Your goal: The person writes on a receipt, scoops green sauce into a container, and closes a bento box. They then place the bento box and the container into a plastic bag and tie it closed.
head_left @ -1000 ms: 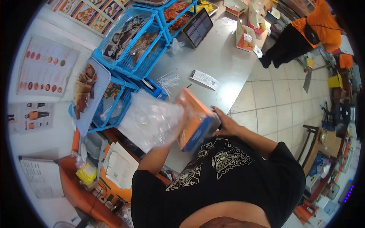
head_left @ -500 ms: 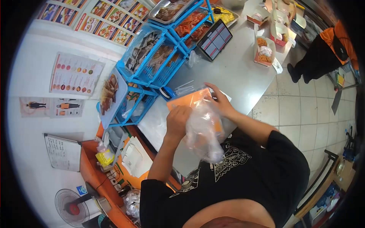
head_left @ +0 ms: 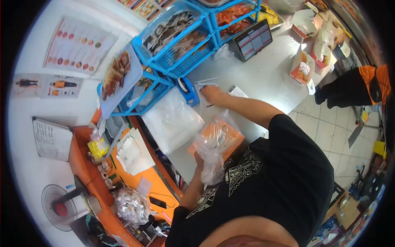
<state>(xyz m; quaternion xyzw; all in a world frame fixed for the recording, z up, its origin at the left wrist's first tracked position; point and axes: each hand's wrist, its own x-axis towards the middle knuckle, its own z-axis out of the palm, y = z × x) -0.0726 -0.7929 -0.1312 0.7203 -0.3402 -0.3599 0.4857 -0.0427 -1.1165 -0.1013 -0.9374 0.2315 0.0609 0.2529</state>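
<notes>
An orange box (head_left: 234, 138) in a clear plastic bag (head_left: 212, 158) is close to the black shirt. My left hand (head_left: 199, 161) is closed on its lower left side, with fingers partly hidden by the plastic. My right hand (head_left: 212, 95) reaches over the metal table to several thin white sticks (head_left: 204, 82). Its fingers are bent together at the sticks; what they pinch is too small to make out. Left of it stands a blue tape dispenser (head_left: 188, 91). A stack of clear plastic bags (head_left: 170, 117) lies beside the dispenser. Behind my right hand is a white paper slip (head_left: 238, 92).
Blue baskets (head_left: 181, 61) with packets line the back left, beside a tablet (head_left: 253, 40). Open food boxes (head_left: 302, 68) stand on the metal table's (head_left: 271, 66) far right. A person (head_left: 349, 88) in black and orange stands beyond. An orange counter (head_left: 152, 191) is at left.
My right hand has left the orange box and moved forward to the white sticks. My left hand has brought the bagged box lower, nearer the shirt. The view has shifted.
</notes>
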